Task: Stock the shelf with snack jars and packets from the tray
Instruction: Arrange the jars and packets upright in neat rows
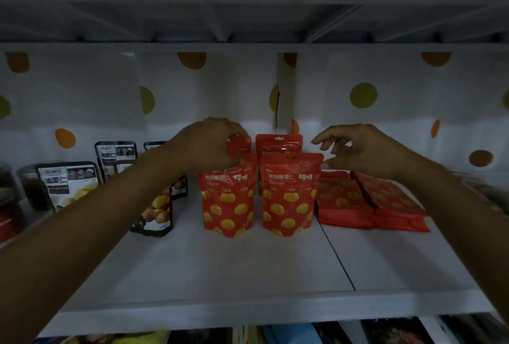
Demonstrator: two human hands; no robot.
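Observation:
On the white shelf [248,266] stand red chestnut packets. My left hand [209,145] pinches the top of a red packet [240,148] in the back row, behind the front left red packet [228,200]. Beside it stands the front right red packet [287,195], with another red packet [278,144] upright behind it. My right hand [355,148] hovers with loosely spread fingers just right of these, above red packets lying flat [369,200]. It holds nothing.
Black-and-white chestnut packets [68,184] stand at the left, one partly hidden by my left forearm. Dark jars [30,189] sit at the far left. A dotted white backing [363,95] closes the shelf's rear. Goods on a lower shelf [275,334] show along the bottom.

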